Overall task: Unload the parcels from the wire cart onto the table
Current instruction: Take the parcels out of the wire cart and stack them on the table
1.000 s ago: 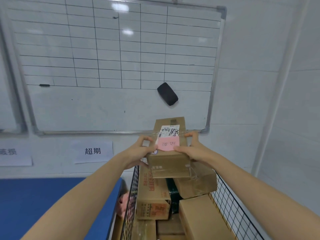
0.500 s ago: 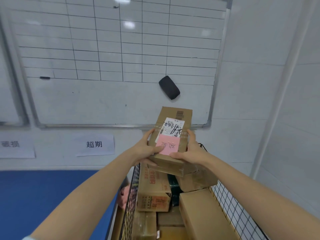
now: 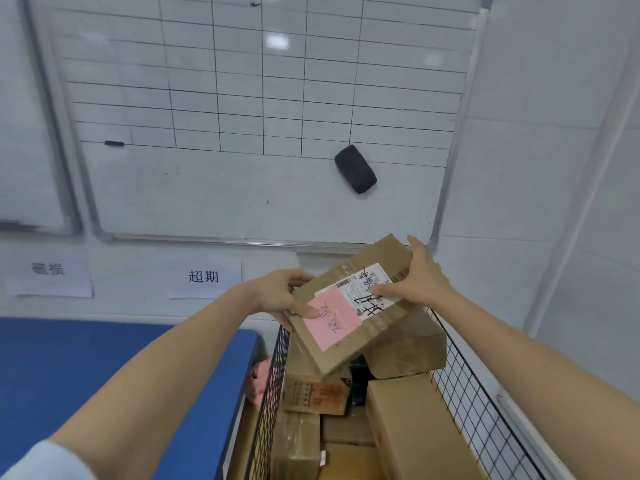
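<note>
A flat brown cardboard parcel (image 3: 367, 271) with a white shipping label and a pink note hangs tilted above the wire cart (image 3: 460, 386). My left hand (image 3: 280, 296) grips its near left corner, thumb on the pink note. On its far right edge sits my right hand (image 3: 419, 275), fingers spread over the label. Below, the cart holds several more brown boxes (image 3: 412, 427), one with orange print (image 3: 318, 393). The blue table (image 3: 104, 368) lies to the cart's left.
A gridded whiteboard (image 3: 242, 116) hangs on the wall ahead, with a black eraser (image 3: 355, 169) and a marker (image 3: 114, 143) stuck to it. Two paper signs (image 3: 204, 277) are taped below it. Something pink (image 3: 259, 379) sits between table and cart. A white wall closes the right side.
The parcel has been lifted off the stack and turned, its top face now tilted toward me. My right hand shifted to its far edge, and my view swung slightly down and right.
</note>
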Motion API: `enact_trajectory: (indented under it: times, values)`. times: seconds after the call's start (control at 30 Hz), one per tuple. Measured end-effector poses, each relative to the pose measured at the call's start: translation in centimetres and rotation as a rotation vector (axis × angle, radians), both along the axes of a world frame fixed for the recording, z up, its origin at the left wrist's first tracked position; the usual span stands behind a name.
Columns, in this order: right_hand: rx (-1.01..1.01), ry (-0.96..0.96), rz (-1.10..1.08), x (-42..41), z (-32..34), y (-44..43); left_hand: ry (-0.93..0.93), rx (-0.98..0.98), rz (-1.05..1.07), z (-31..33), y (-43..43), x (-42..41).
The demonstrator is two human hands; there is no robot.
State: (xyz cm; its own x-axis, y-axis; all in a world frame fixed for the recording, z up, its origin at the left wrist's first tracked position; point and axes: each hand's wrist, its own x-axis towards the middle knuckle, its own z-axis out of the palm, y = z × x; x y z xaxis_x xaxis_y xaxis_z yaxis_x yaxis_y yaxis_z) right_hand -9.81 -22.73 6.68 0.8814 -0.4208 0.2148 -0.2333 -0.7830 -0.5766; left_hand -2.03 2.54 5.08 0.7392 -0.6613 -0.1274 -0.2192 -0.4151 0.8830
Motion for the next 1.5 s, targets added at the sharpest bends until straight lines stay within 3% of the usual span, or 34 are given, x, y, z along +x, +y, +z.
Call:
enact_trajectory:
  times: [0.1, 0.2, 0.3, 0.43, 0.7, 0.83, 1.07, 1.3, 1.5]
  values:
    - [0.003, 0.054, -0.043, -0.1, -0.6, 0.2, -0.061, 0.04, 0.001, 0.3, 0.2, 0.4]
    - [-0.017, 0.047, -0.098, -0.5, -1.3, 0.1, -0.095, -0.033, 0.181, -0.1, 0.0, 1.0]
    - [-0.008, 0.036, -0.116, -0.8, -1.8, -0.1, -0.016, -0.15, 0.42, -0.5, -0.2, 1.9]
    - [-0.059, 0.021, -0.115, -1.3, -1.7, 0.1, 0.055, -0.295, 0.5, -1.3, -1.2, 3.4]
    - [-0.044, -0.065, -0.117, -1.5, -0.8, -0.9, 0.098, -0.248, 0.366, 0.0, -2.5, 1.9]
    - [-0.039, -0.09, -0.131, -2.1, -0.5, -1.5, -0.102, -0.3, 0.443, -0.8, -2.4, 2.9]
    - [-0.108, 0.001, -0.103, -2.9, -0.2, -1.6, -0.197, -0.447, 0.566, -0.1, -2.6, 3.4]
    - [0.1, -0.051, -0.014, -2.5, -2.7, -1.5, -0.276, -0.522, 0.593, 0.8, -3.3, 3.1]
    - [0.171, -0.094, -0.102, -1.8, -3.3, -0.4, -0.326, -0.456, 0.426, 0.1, -4.6, 1.6]
